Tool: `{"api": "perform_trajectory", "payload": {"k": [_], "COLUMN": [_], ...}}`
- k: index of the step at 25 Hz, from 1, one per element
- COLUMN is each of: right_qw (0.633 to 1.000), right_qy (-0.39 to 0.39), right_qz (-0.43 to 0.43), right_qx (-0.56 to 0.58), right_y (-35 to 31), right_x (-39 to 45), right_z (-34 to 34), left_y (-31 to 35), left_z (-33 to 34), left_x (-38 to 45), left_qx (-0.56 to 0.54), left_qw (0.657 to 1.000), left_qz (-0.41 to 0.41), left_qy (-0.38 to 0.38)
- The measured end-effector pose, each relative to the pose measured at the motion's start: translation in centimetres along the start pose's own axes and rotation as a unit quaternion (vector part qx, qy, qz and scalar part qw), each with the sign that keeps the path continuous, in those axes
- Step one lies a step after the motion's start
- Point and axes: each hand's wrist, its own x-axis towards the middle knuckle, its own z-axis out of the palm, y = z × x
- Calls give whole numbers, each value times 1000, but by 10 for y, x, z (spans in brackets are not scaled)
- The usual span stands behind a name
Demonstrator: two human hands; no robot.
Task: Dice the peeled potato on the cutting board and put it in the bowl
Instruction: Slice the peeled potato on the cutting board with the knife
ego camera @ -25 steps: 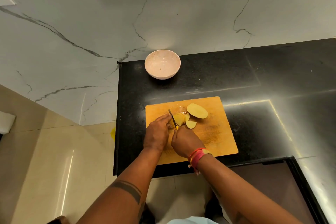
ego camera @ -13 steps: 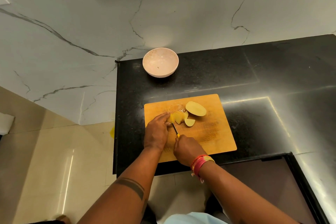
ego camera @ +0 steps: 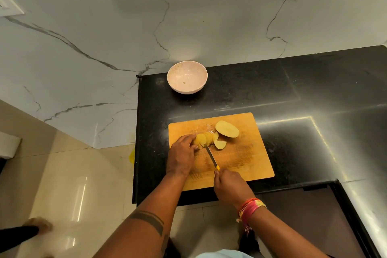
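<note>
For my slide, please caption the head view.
Left hand steadies potato slices while right hand cuts with knife.

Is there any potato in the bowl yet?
No. The bowl holds no potato pieces, only a tiny speck; the potato slices all lie on the cutting board.

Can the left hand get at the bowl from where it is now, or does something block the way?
Probably yes. The left hand holds the potato slices on the cutting board; the bowl stands beyond it on bare counter, nothing between. It must first release the slices.
</note>
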Motion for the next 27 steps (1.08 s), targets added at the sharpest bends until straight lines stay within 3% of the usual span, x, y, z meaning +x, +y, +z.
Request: {"api": "perform_trajectory", "payload": {"k": [8, 15, 20, 27], "right_qw": [998, 1000, 995, 995], "right_qy": [48, -12, -74, -71], "right_qz": [-37, 0, -56, -13], "right_qx": [-11, -7, -46, -66], "right_y": [-34, -49, -71, -52], "right_x": [18, 37, 57, 45], "right_z": [-4, -6, -27, -7], "left_y": [-4, -9, -14, -8], "left_z": [2, 2, 5, 5], "left_x": [-2, 1, 2, -2], "left_qx": [-26, -15, -10, -56], "left_qw": [1000, 1000, 999, 998], "left_qz": [1, 18, 46, 4], "left_qy": [15, 12, 23, 36]}}
